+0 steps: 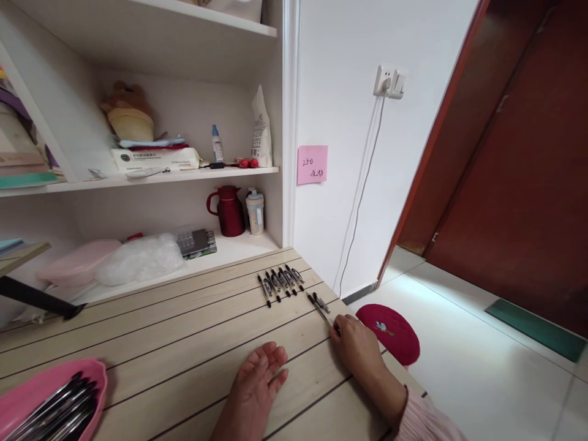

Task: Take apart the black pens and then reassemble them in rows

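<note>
My left hand [258,375] lies flat on the wooden desk [174,343] with its fingers stretched out and nothing in it. Further right, my right hand [354,344] rests on the desk near its right edge, fingers curled onto the end of a black pen [320,305] lying on the wood. A row of several black pens [280,282] lies side by side just beyond that pen. At the desk's near left corner a pink tray [32,392] holds several more black pens [59,411].
White shelves behind the desk carry a red jug [228,210], a small bottle [255,211], a plastic bag [140,258] and boxes. A pink sticky note [312,164] is on the wall. A red stool cushion [390,331] stands right of the desk; a brown door [519,159] beyond.
</note>
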The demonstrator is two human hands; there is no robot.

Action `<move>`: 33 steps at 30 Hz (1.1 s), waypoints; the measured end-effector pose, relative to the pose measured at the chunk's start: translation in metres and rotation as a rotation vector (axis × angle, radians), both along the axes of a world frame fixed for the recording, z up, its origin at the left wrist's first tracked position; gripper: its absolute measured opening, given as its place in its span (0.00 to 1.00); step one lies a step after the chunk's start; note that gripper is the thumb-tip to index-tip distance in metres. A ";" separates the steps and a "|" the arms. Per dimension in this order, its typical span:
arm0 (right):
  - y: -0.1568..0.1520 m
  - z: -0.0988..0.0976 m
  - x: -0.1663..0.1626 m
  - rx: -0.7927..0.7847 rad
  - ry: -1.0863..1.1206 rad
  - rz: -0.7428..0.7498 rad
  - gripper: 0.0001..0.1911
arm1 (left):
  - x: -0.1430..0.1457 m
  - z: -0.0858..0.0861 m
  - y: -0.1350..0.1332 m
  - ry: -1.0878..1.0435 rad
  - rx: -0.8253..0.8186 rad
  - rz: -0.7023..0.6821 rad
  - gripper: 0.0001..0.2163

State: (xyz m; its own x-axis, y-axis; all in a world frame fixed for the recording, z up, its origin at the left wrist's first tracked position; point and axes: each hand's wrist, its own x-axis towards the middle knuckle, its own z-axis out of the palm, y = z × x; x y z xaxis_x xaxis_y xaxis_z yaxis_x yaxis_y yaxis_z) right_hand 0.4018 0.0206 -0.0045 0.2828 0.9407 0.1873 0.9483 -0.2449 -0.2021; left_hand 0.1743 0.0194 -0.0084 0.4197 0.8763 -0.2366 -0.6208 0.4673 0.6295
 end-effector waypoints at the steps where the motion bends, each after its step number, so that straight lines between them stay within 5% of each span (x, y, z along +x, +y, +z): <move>1: 0.000 -0.001 0.000 0.001 -0.001 -0.002 0.10 | 0.000 0.000 0.000 0.002 0.004 -0.001 0.08; 22: -0.007 -0.002 0.001 0.029 -0.027 -0.025 0.08 | 0.000 -0.001 -0.002 0.027 0.005 0.021 0.08; 25: -0.012 0.004 -0.001 0.045 -0.046 -0.026 0.08 | -0.002 0.016 -0.004 0.092 0.083 0.005 0.09; 28: -0.021 0.014 -0.009 0.076 -0.081 -0.005 0.08 | -0.023 0.053 -0.001 0.295 0.294 0.023 0.12; 33: -0.042 0.019 -0.050 0.073 -0.025 0.229 0.09 | -0.132 0.106 0.022 1.246 0.584 0.283 0.13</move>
State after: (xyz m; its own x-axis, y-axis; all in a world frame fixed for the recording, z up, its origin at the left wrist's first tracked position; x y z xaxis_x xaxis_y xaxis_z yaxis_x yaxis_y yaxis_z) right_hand 0.3517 -0.0211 0.0147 0.0578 0.9635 0.2613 0.9823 -0.0082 -0.1872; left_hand 0.0418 0.0411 0.0973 0.0017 0.9944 0.1053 0.4532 -0.0947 0.8864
